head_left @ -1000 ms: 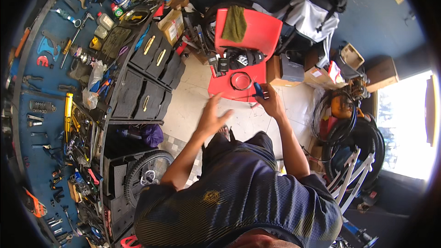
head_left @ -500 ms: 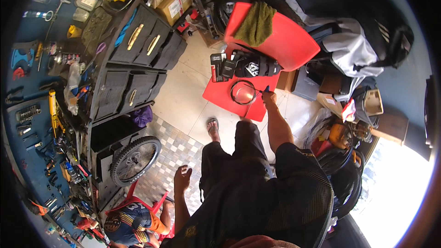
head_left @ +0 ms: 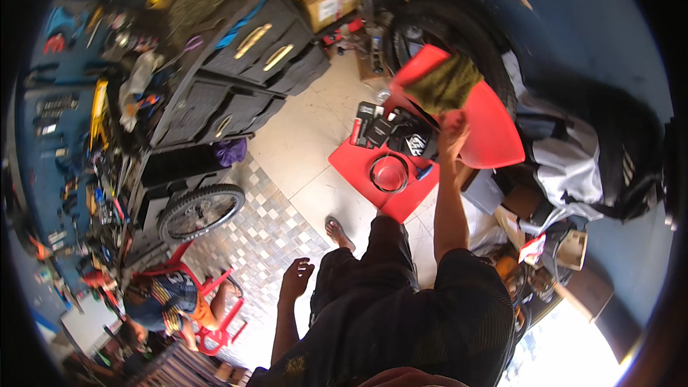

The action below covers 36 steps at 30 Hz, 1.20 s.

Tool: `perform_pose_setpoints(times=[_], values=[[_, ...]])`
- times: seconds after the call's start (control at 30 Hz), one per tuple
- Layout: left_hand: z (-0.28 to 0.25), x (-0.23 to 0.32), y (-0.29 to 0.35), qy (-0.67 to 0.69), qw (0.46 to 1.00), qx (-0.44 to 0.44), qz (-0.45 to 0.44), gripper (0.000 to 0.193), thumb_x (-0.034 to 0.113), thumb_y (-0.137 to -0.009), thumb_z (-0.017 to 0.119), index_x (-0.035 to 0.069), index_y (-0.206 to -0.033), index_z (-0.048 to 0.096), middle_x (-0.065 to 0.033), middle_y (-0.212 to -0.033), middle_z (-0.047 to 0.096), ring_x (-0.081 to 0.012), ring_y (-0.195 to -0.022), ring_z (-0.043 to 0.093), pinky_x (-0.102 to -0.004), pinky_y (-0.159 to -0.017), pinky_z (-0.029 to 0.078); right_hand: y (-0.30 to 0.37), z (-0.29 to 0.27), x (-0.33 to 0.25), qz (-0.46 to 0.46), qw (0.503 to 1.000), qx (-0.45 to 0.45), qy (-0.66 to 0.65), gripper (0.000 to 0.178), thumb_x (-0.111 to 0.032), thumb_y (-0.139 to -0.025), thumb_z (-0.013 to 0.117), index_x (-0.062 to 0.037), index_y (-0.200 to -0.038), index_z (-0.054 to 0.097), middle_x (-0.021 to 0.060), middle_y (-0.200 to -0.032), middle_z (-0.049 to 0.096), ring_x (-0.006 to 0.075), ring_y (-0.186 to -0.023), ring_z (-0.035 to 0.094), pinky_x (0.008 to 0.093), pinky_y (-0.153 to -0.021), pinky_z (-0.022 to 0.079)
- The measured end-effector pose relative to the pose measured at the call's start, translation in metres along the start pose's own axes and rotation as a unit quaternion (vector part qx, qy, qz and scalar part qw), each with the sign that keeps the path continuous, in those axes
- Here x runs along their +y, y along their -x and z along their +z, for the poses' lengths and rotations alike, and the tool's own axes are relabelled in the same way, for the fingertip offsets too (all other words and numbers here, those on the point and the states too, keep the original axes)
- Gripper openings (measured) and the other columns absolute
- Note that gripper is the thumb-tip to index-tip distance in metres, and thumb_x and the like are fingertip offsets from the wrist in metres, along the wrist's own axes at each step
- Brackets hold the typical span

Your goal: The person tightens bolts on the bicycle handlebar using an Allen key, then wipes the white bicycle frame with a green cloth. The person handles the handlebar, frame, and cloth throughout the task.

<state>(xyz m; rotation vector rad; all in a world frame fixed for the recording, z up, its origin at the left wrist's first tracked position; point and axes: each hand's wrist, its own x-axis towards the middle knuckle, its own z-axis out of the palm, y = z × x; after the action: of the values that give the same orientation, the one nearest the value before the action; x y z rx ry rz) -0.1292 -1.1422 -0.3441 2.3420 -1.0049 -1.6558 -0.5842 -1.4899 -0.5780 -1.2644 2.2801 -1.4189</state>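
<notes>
My right hand (head_left: 453,130) reaches over the back of a red plastic chair (head_left: 494,136), at the lower edge of an olive-green towel (head_left: 448,84). Motion smears its fingers, so its grip is unclear. On the chair's seat lie a coiled thin cable (head_left: 389,172) and a small blue-handled item (head_left: 424,171). Black and red small boxes (head_left: 378,131) and a black bag with a white emblem (head_left: 414,145) sit behind the coil. My left hand (head_left: 296,276) hangs at my side, fingers loosely bent and apart, holding nothing.
Dark drawers (head_left: 236,72) and a tool-covered wall (head_left: 57,143) stand at left, with a bicycle wheel (head_left: 202,213) leaning there. Another person (head_left: 168,301) sits on a red chair at lower left. Cardboard boxes and bags (head_left: 570,165) crowd the right side.
My right hand has let go of the blue-handled item, now on the seat, and moved up to the towel. The view has shifted. My left hand still hangs empty.
</notes>
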Motion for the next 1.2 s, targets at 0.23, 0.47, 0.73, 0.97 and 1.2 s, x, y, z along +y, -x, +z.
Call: perform_pose_setpoints(times=[0.23, 0.47, 0.73, 0.97, 1.2], values=[[0.008, 0.002, 0.039, 0.072, 0.991, 0.109, 0.043, 0.038, 0.027, -0.098, 0.07, 0.001, -0.125, 0.064, -0.0194, -0.119, 0.072, -0.0315, -0.109, 0.071, -0.0396, -0.091, 0.057, -0.076, 0.037, -0.283, -0.046, 0.933, -0.151, -0.324, 0.03, -0.024, -0.096, 0.074, -0.0036, -0.084, 0.056, 0.002, -0.079, 0.06, 0.0121, -0.076, 0.05, 0.0303, -0.07, 0.044], [-0.033, 0.0, 0.124, 0.175, 0.884, 0.399, 0.171, 0.034, 0.019, -0.096, 0.07, 0.008, -0.128, 0.066, -0.0134, -0.121, 0.069, -0.0328, -0.102, 0.071, -0.0425, -0.089, 0.057, 0.18, -0.063, -0.559, -0.427, 0.635, -0.558, -0.321, 0.021, -0.012, -0.092, 0.073, -0.0029, -0.096, 0.055, 0.0126, -0.086, 0.059, 0.0273, -0.077, 0.056, 0.037, -0.076, 0.048], [-0.044, -0.13, 0.294, 0.074, 0.731, 0.674, 0.076, 0.089, 0.035, -0.084, 0.081, 0.017, -0.158, 0.036, -0.0213, -0.158, 0.038, -0.0448, -0.143, 0.039, -0.057, -0.118, 0.031, 0.496, -0.186, -0.577, -0.648, 0.111, -0.687, -0.308, 0.033, 0.006, -0.074, 0.07, -0.0086, -0.103, 0.066, 0.0108, -0.1, 0.064, 0.0354, -0.103, 0.061, 0.0452, -0.088, 0.052], [0.047, -0.272, 0.38, 0.347, 0.677, 0.649, 0.004, 0.034, 0.02, -0.085, 0.076, 0.001, -0.111, 0.066, -0.0185, -0.099, 0.067, -0.0406, -0.093, 0.065, -0.0437, -0.082, 0.051, 0.683, -0.303, -0.56, -0.554, -0.052, -0.797, -0.235, 0.037, -0.012, -0.083, 0.08, -0.0099, -0.115, 0.063, 0.0118, -0.099, 0.067, 0.0341, -0.09, 0.07, 0.0427, -0.08, 0.056], [0.103, -0.318, 0.471, 0.451, 0.517, 0.713, -0.145, 0.023, 0.016, -0.091, 0.074, 0.001, -0.108, 0.068, -0.0172, -0.095, 0.07, -0.0323, -0.083, 0.069, -0.0424, -0.076, 0.054, 0.81, -0.354, -0.556, -0.691, -0.356, -0.62, 0.104, 0.048, -0.048, -0.084, 0.08, -0.0114, -0.115, 0.073, 0.0201, -0.103, 0.075, 0.038, -0.097, 0.071, 0.0457, -0.086, 0.054]])
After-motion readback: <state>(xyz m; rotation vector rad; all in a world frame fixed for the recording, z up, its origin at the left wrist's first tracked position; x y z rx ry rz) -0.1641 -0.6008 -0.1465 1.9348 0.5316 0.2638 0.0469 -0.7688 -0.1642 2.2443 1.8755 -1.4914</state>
